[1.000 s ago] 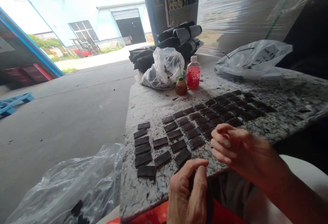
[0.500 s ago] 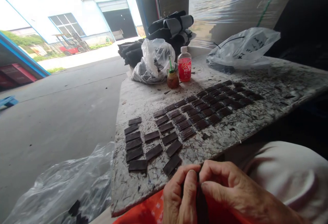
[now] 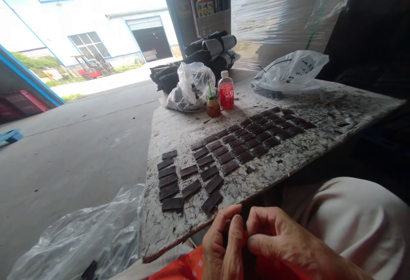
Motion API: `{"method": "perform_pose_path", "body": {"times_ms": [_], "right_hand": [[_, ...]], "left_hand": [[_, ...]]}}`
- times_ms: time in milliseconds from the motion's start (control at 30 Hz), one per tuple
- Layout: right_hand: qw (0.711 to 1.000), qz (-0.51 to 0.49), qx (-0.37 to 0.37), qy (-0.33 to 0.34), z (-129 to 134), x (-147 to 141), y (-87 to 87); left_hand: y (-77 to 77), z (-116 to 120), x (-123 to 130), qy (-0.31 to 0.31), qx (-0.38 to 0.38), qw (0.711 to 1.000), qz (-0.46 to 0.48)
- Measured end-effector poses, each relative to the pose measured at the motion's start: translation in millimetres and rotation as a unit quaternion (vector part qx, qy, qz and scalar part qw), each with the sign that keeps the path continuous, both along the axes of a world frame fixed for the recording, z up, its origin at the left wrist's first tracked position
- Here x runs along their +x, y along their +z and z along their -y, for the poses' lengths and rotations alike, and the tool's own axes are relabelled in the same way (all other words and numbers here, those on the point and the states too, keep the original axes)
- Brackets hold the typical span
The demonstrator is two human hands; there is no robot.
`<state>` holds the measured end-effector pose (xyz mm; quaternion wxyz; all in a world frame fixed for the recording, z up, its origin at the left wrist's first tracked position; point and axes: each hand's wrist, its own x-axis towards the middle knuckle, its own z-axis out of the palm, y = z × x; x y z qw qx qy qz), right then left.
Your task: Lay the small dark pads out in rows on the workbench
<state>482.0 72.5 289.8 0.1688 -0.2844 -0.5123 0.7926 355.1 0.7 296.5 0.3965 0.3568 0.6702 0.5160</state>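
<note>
I see the left hand point(image 3: 222, 246) and right hand point(image 3: 282, 238) closed, fingers pinching a dark strip point(image 3: 249, 256) at the near edge of the speckled work board point(image 3: 173, 134), near rows of cut dark pieces point(image 3: 209, 173).

Dark brown rectangular strips point(image 3: 191, 188) lie on a whitish slab tabletop point(image 3: 179, 130) streaked and speckled with black. A clear plastic bottle point(image 3: 226, 96) carries a red label with white lettering, an orange-red plastic bag point(image 3: 179, 269) shows below, and the white building point(image 3: 89, 19) has blue window frames.
</note>
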Motion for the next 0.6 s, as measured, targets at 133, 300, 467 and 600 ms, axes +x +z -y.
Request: {"method": "perform_pose_path", "body": {"times_ms": [133,300,467,600], "right_hand": [[0.998,0.017,0.058,-0.032,-4,6,3.1],[0.987,0.05,0.146,-0.039,-5,16,9.1],[0.962,0.078,0.261,-0.029,-5,21,8.8],[0.915,0.074,0.394,-0.053,-7,23,7.9]], "left_hand": [[8.5,3,2,-0.065,0.012,0.998,0.022],[15.3,7,7,-0.103,-0.003,0.993,0.053],[17.9,7,9,-0.103,0.002,0.994,0.043],[15.0,0,6,-0.108,0.015,0.994,0.024]]}}
